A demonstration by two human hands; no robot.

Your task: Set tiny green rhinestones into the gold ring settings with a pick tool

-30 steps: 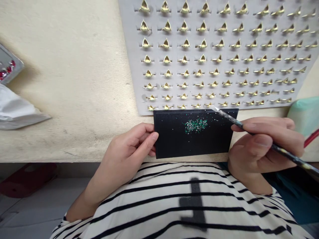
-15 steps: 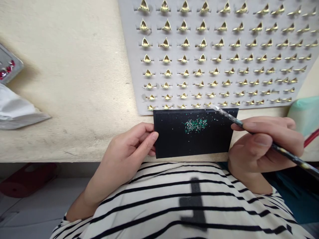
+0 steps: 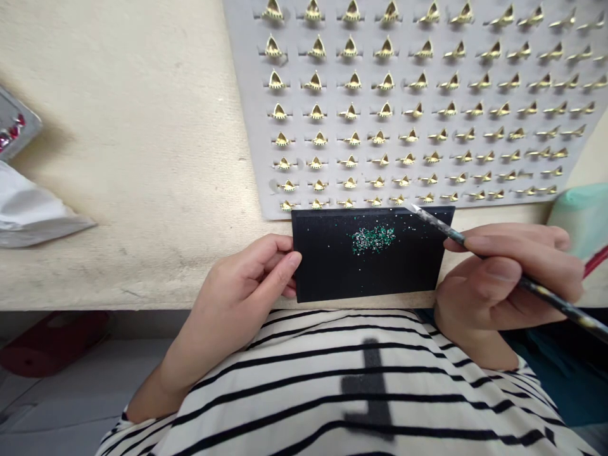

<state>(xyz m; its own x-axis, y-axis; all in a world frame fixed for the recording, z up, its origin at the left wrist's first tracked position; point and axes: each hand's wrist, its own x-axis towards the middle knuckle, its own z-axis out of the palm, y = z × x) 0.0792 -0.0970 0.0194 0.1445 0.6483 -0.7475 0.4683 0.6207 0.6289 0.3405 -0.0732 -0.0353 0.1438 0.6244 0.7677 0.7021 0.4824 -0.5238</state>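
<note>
The black tray [image 3: 365, 278], strewn with tiny green and whitish stones [image 3: 373, 239], has its edge pinched in the left grip [image 3: 242, 278]; the right grip [image 3: 503, 266] clasps a white-tipped stick [image 3: 437, 223]. Beyond both, a board [image 3: 256, 152] of gold-coloured rings [image 3: 350, 113] lies on the cream desk [image 3: 142, 158]; grey floor [image 3: 118, 392] shows left of the left grip's wrist.

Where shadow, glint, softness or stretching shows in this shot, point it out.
Head view: the tray at the left edge has a soft shadow beside it; head view: tiny stones glint on the black board; head view: gold pieces toward the upper right look soft and stretched.
</note>
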